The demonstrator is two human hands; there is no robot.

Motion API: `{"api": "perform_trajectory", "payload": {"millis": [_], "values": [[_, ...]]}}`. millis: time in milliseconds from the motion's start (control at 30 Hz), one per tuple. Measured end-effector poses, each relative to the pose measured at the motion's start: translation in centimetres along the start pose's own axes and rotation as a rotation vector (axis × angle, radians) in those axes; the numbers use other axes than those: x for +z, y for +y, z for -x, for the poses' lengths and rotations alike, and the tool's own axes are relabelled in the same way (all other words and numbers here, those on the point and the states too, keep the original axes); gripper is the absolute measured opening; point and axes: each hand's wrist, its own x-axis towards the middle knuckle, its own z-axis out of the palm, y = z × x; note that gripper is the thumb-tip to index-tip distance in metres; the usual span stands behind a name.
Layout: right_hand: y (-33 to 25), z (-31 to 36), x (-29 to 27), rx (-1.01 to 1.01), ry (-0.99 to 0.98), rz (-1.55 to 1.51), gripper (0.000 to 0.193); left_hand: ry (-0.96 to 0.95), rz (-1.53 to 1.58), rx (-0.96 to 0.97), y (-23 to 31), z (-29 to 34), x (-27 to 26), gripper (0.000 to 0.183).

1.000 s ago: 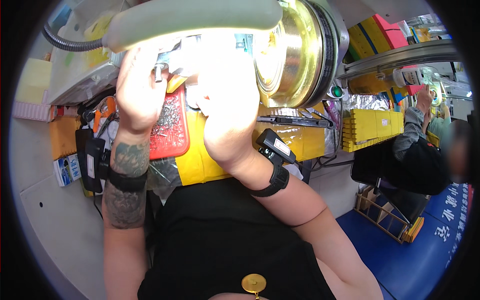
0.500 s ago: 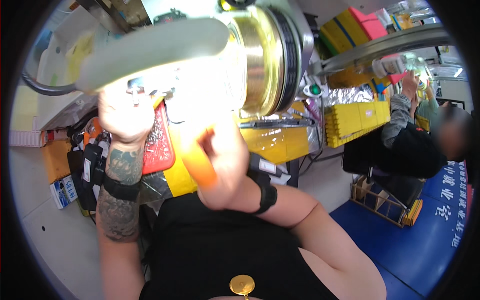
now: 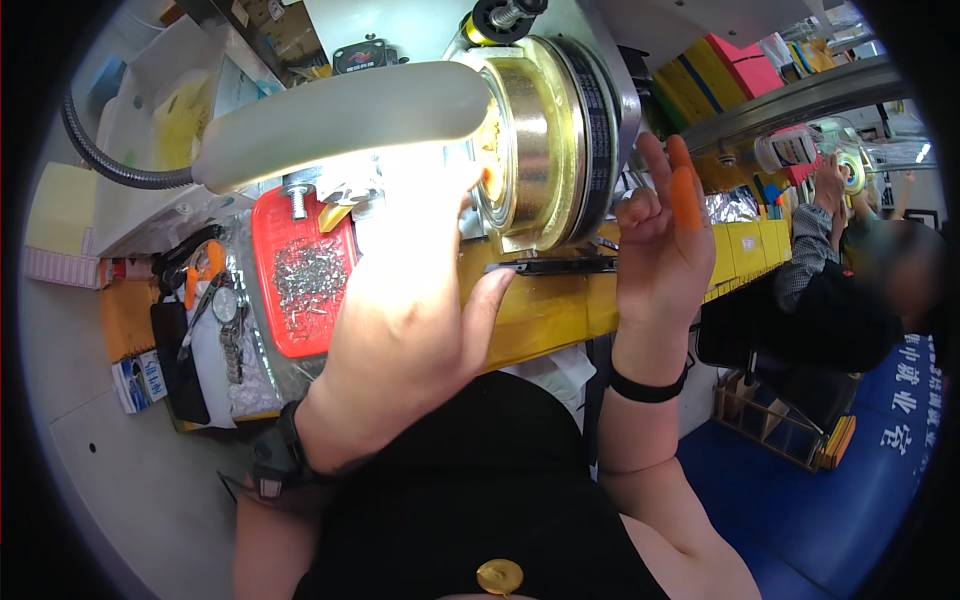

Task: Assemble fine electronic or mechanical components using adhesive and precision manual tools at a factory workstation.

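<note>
The left hand (image 3: 410, 295) extends back-up beneath a smooth, matte grey lamp (image 3: 350, 120), thumb spread to the side; its fingers run into white glare beside the polished brass drum (image 3: 545, 150), so the closure of the grip, anything held and any contact cannot be told. The drum is a cylinder with a black ribbed belt (image 3: 597, 130) at its right side. The right hand (image 3: 663, 245) is raised right of the drum, fingers loosely parted and partly curled, an orange sleeve (image 3: 685, 200) on one finger, nothing visible in its hold. Left of the left hand, a red plastic tray (image 3: 267, 235) contains loose, shiny metal pins (image 3: 305, 285). A blue-and-white carton (image 3: 140, 382) at far left and a clear bottle (image 3: 790, 150) at upper right carry printed labels.
</note>
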Motion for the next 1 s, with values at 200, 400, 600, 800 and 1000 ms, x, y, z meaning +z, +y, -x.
{"api": "perform_trajectory", "payload": {"millis": [200,400,600,800,1000], "values": [[0.7,-2.1,-1.4,-0.031,-0.018,-0.032,0.020,0.021,-0.062,0.014,-2.6,0.9,-4.8,0.006],[2.8,-1.4,1.0,-0.056,-0.001,-0.088,0.016,0.230,-0.075,-0.057,-8.8,0.7,-7.9,0.012],[3.2,-1.7,0.4,0.001,-0.074,-0.122,0.018,0.276,-0.068,-0.012,-12.5,0.9,-8.2,0.020],[3.1,-1.9,1.0,-0.018,-0.044,-0.007,0.013,0.152,0.001,-0.002,-14.1,2.7,-7.4,0.020],[3.9,-1.6,1.6,-0.060,-0.023,0.065,0.004,0.050,0.379,-0.162,-12.8,2.6,-5.0,0.015]]}}
